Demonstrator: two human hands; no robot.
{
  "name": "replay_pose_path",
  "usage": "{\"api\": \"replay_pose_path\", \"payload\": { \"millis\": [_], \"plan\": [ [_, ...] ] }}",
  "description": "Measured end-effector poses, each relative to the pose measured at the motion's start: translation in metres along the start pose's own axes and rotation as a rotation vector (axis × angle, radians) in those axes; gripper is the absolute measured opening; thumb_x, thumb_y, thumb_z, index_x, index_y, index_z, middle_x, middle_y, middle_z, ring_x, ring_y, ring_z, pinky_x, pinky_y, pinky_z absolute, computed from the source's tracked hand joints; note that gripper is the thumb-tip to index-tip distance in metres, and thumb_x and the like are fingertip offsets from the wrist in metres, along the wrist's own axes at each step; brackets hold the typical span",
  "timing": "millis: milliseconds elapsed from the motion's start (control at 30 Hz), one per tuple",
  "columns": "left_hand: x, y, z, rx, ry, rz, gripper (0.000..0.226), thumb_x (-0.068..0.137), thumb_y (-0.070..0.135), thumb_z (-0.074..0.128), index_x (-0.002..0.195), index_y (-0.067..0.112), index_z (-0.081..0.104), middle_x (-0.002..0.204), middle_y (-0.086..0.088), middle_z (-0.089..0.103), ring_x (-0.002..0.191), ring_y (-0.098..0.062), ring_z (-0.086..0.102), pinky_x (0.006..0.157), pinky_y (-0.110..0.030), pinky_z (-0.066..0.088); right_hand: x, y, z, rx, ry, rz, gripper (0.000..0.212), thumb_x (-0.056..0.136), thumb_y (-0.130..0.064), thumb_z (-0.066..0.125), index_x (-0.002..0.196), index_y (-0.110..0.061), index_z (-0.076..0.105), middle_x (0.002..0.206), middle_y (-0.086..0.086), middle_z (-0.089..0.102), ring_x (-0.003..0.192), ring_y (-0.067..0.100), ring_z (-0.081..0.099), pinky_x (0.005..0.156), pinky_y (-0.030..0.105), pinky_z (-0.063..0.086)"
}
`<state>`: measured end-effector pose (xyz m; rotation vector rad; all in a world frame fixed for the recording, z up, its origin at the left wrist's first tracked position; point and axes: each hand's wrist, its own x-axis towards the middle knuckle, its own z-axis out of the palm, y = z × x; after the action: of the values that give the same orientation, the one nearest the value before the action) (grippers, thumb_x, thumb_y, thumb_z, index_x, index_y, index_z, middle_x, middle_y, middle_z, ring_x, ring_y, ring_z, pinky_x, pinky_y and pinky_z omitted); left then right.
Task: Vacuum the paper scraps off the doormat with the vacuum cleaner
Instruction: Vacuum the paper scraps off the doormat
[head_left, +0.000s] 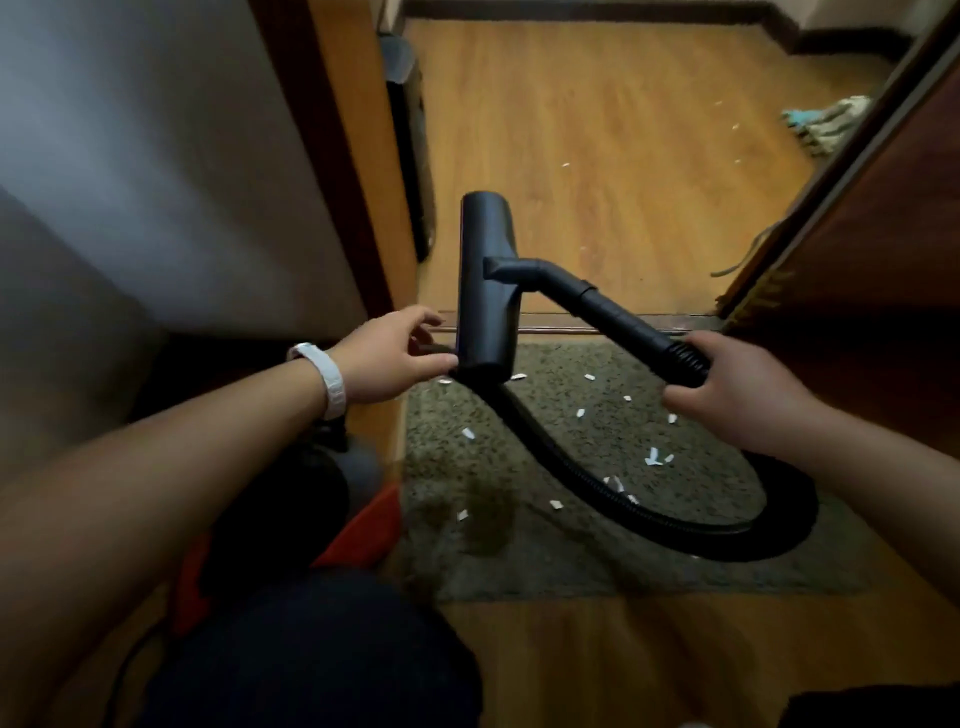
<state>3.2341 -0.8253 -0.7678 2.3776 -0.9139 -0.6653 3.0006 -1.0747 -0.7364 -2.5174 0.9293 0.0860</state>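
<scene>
Seen from above, a person crouches at a doorway with both bare arms reaching forward. At far left is a grey wall (156, 156). The left forearm crosses it, wearing a white wristband (327, 379). Below the arm lies a blurred red shape (363, 525), and a dark-clothed knee (311, 649) fills the bottom edge.

The left hand (395, 358) grips the near end of a black vacuum nozzle (485, 286), with the thumb pressed to its end and the fingers curled over its left edge. The nozzle points lengthwise away from the person, over the far edge of the mat (519, 561). A rigid tube (597, 306) leaves its right side and slants down toward the right hand (727, 395), whose fingers are clamped around the ribbed cuff where the tube ends. From there the black hose (675, 530) loops over the mat and runs back under the nozzle.

The mat is speckled grey-green and lies on the wooden floor (597, 130), just inside the threshold. White paper scraps (654, 457) are scattered across its middle, mostly inside the hose loop. A few more lie on the floor beyond the threshold. A dark wooden door (883, 234) closes the right side.
</scene>
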Motion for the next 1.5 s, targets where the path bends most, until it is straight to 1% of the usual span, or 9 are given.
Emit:
{"api": "replay_pose_path", "payload": {
  "millis": [200, 300, 433, 567, 667, 933, 1067, 1233, 1500],
  "plan": [
    [-0.099, -0.077, -0.024, -0.028, 0.216, -0.107, 0.047, 0.087, 0.036, 0.071, 0.129, 0.021, 0.056, 0.116, 0.003, 0.062, 0.107, -0.013, 0.059, 0.092, -0.03, 0.047, -0.011, -0.051, 0.012, -0.063, -0.031, -0.189, 0.036, 0.081, -0.026, 0.076, 0.115, -0.028, 0.063, 0.079, -0.006, 0.062, 0.066, 0.016, 0.061, 0.061, 0.034, 0.053],
    [-0.153, -0.113, -0.024, -0.007, 0.264, -0.158, 0.052, 0.088, 0.042, 0.068, 0.132, 0.02, 0.054, 0.125, 0.002, 0.058, 0.114, -0.012, 0.054, 0.099, -0.035, 0.047, -0.017, -0.08, 0.029, -0.082, -0.054, -0.258, 0.034, 0.08, -0.027, 0.076, 0.112, -0.028, 0.063, 0.076, -0.007, 0.06, 0.067, 0.02, 0.06, 0.066, 0.037, 0.055],
    [-0.21, -0.152, -0.016, 0.061, 0.143, -0.206, 0.09, 0.075, 0.068, 0.066, 0.148, 0.027, 0.034, 0.149, 0.005, 0.041, 0.135, -0.013, 0.04, 0.11, -0.037, 0.038, -0.022, -0.105, 0.044, -0.105, -0.095, -0.344, 0.029, 0.082, -0.029, 0.075, 0.108, -0.027, 0.062, 0.08, 0.001, 0.063, 0.07, 0.024, 0.061, 0.069, 0.041, 0.056],
    [-0.234, -0.177, 0.005, 0.272, -0.096, -0.165, 0.123, 0.06, 0.074, 0.074, 0.156, 0.031, 0.01, 0.163, 0.01, 0.012, 0.148, -0.012, 0.017, 0.119, -0.034, 0.024, -0.023, -0.116, 0.05, -0.126, -0.124, -0.381, 0.029, 0.084, -0.029, 0.075, 0.109, -0.027, 0.06, 0.081, 0.002, 0.065, 0.066, 0.02, 0.06, 0.062, 0.036, 0.055],
    [-0.234, -0.197, 0.022, 0.474, -0.201, -0.14, 0.135, 0.054, 0.082, 0.07, 0.157, 0.027, 0.003, 0.165, 0.007, -0.003, 0.15, -0.014, 0.004, 0.12, -0.036, 0.016, -0.024, -0.118, 0.053, -0.145, -0.114, -0.381, 0.029, 0.084, -0.03, 0.075, 0.108, -0.027, 0.06, 0.081, 0.001, 0.064, 0.066, 0.018, 0.059, 0.061, 0.032, 0.051],
    [-0.228, -0.218, 0.025, 0.735, -0.077, 0.088, 0.118, 0.059, 0.075, 0.072, 0.152, 0.015, 0.029, 0.163, -0.008, 0.016, 0.147, -0.029, 0.023, 0.116, -0.045, 0.03, -0.025, -0.117, 0.06, -0.148, -0.09, -0.326, 0.034, 0.08, -0.028, 0.078, 0.111, -0.024, 0.063, 0.082, 0.004, 0.065, 0.067, 0.022, 0.061, 0.068, 0.045, 0.058],
    [-0.214, -0.215, 0.026, 0.789, -0.139, 0.126, 0.121, 0.066, 0.079, 0.063, 0.157, 0.015, 0.014, 0.162, 0.001, -0.009, 0.151, -0.022, -0.001, 0.121, -0.04, 0.008, -0.026, -0.118, 0.063, -0.158, -0.091, -0.309, 0.035, 0.08, -0.028, 0.079, 0.111, -0.024, 0.063, 0.08, 0.002, 0.064, 0.064, 0.022, 0.061, 0.065, 0.044, 0.058],
    [-0.21, -0.221, 0.024, 0.79, -0.208, 0.112, 0.119, 0.071, 0.075, 0.063, 0.156, 0.018, 0.003, 0.152, 0.006, -0.023, 0.144, -0.015, -0.02, 0.121, -0.041, 0.0, -0.031, -0.12, 0.069, -0.148, -0.081, -0.326, 0.035, 0.08, -0.029, 0.079, 0.111, -0.026, 0.063, 0.082, 0.004, 0.066, 0.066, 0.024, 0.063, 0.066, 0.045, 0.059],
    [-0.194, -0.21, 0.032, 0.769, -0.179, 0.02, 0.099, 0.084, 0.049, 0.064, 0.156, 0.023, 0.002, 0.164, 0.007, -0.01, 0.15, -0.016, -0.012, 0.122, -0.048, 0.004, -0.038, -0.112, 0.062, -0.096, -0.081, -0.304, 0.03, 0.079, -0.023, 0.08, 0.104, -0.026, 0.064, 0.08, 0.001, 0.066, 0.069, 0.022, 0.062, 0.068, 0.042, 0.057]
  ]
}}
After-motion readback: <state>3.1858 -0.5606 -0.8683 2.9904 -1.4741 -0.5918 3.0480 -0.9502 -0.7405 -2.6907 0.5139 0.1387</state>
